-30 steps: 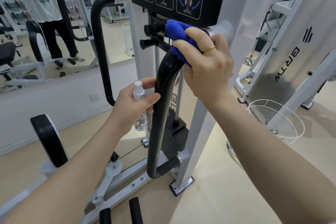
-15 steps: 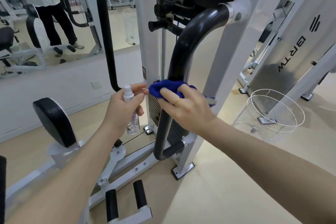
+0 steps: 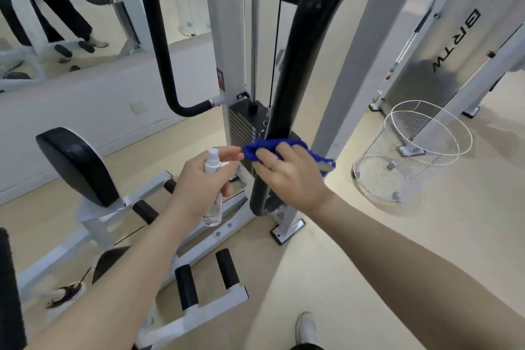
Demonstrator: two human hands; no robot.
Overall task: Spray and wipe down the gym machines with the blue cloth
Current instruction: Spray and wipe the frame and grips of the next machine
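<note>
From the head view, our right hand (image 3: 292, 176) wraps the blue cloth (image 3: 272, 148) around the black curved bar (image 3: 287, 88) of the gym machine (image 3: 230, 37), low on the bar, fingers curled over the cloth. Just left of it, our left hand (image 3: 199, 182) grips the spray bottle (image 3: 213, 187) upright, forefinger stretched toward the cloth. We judge this bar nearly wiped to its bottom bend; the black pad (image 3: 76, 165) left of the left hand and the other machines look undone. The bottle appears nearly empty, though we cannot tell its level. The wire basket (image 3: 412, 156) right of the right hand holds small scraps.
</note>
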